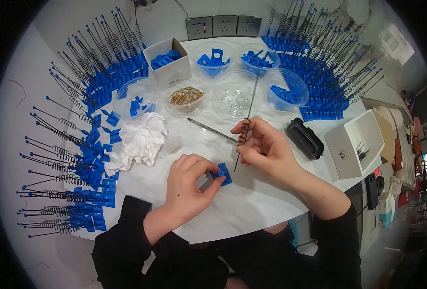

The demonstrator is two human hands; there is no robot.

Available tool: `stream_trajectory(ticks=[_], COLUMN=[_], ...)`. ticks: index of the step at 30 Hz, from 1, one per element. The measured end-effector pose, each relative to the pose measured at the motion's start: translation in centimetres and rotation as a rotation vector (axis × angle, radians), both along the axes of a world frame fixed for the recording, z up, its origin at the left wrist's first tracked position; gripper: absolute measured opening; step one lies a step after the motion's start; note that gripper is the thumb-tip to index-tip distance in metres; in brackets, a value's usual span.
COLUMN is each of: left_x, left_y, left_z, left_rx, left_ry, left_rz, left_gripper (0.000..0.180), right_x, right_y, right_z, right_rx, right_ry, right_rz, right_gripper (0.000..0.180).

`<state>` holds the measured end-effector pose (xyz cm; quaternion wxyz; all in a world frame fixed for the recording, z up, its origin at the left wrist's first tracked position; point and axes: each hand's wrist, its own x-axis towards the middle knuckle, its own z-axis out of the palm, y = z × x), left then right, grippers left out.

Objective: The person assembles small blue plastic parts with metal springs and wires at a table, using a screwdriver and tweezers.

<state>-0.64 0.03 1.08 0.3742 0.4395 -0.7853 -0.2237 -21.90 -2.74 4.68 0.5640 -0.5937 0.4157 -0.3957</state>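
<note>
Between thumb and index finger, my left hand (pixel 187 188) pinches a blue square plastic base (pixel 226 174) with a round raised socket, low over the white table. My right hand (pixel 271 154) is closed on a dark wire with a coiled spring section (pixel 244 131). That wire stands nearly upright, its long straight end up and its short end pointing down beside the blue base, apart from it. Behind the right hand, a thin metal rod like a screwdriver shaft (pixel 208 129) lies on the table, its near end hidden by the fingers.
Tubs of brass screws (pixel 187 96), clear small pieces (pixel 235 98) and blue parts (pixel 285 91) stand behind my hands. Crumpled white tissue (pixel 143 139) lies left, a black case (pixel 305 139) right. Rows of finished spring pieces (pixel 98 188) line both sides. A white box (pixel 355 144) stands far right.
</note>
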Motion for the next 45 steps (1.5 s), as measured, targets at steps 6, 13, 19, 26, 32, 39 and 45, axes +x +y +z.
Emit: stream_trajectory(ticks=[6,13,19,26,32,39,45], left_x=[0.0,0.0,-0.2,0.2,0.3,0.6,0.9], left_y=[0.1,0.1,0.3,0.0,0.0,0.1,0.0], left_z=[0.2,0.0,0.9,0.7,0.6,0.5,-0.1], left_rx=[-0.001,-0.023,0.009,0.025,0.08,0.051,0.031], left_ry=[0.02,0.025,0.03,0.088,0.138,0.231,0.376], left_rz=[0.012,-0.002,-0.014,-0.033,-0.025,-0.043,-0.14], left_gripper=[0.016,0.017,0.021,0.02,0.017,0.022,0.025], right_x=[-0.4,-0.5,-0.1,0.6,1.0,1.4,1.5], right_y=[0.5,1.8,2.1,2.7,3.2,3.5,3.5], right_z=[0.7,0.9,1.5,1.4,0.8,0.2,-0.4], right_rx=[-0.509,-0.499,-0.401,-0.41,-0.537,-0.619,-0.771], right_ry=[0.63,0.773,0.78,0.692,0.62,0.462,0.354], right_rz=[0.06,0.103,0.165,0.111,0.07,0.038,0.095], right_gripper=[0.041,0.048,0.06,0.053,0.046,0.04,0.039])
